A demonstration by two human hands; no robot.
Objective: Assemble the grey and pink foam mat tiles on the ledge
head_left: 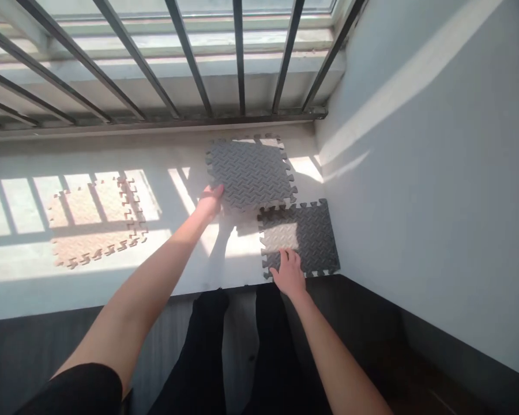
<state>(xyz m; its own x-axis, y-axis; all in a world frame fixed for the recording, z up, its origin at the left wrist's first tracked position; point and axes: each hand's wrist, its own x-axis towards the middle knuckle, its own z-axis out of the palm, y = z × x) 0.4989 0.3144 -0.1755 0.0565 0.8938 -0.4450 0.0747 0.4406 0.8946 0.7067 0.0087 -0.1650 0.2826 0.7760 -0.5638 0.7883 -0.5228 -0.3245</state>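
Far left: a beige square foam puzzle tile with tabbed interlocking edges [97, 222] lies on a pale smooth ledge [17, 259], striped by sunlight and shadow from the window; a second row of tabs runs down its right side. No hand is near it.

Left hand: the person's left hand [210, 202], reaching out from a black sleeve [78, 392], has its fingers together against the lower-left edge of a dark grey square foam puzzle tile [251, 173]. From up here, I cannot tell whether it is gripping the tile or only touching it.

Upper grey tile: it lies flat on the ledge, its embossed tread pattern running across the surface and tabs along every edge.

Middle foreground: the person's black trousers [207, 357] sit below the ledge, against a dark wooden floor [26, 357].

Lower grey tile: a second dark grey square foam puzzle tile [313, 236] lies just below the first, close against the corner, with a bright patch of sun on it. I cannot tell whether their tabs are locked.

Right hand: the person's right hand [289, 274] rests open, fingers spread apart, on that tile's lower edge.

Behind and right: black metal window bars [240, 57] run along the back, and a pale grey wall [428, 202] closes the right side.
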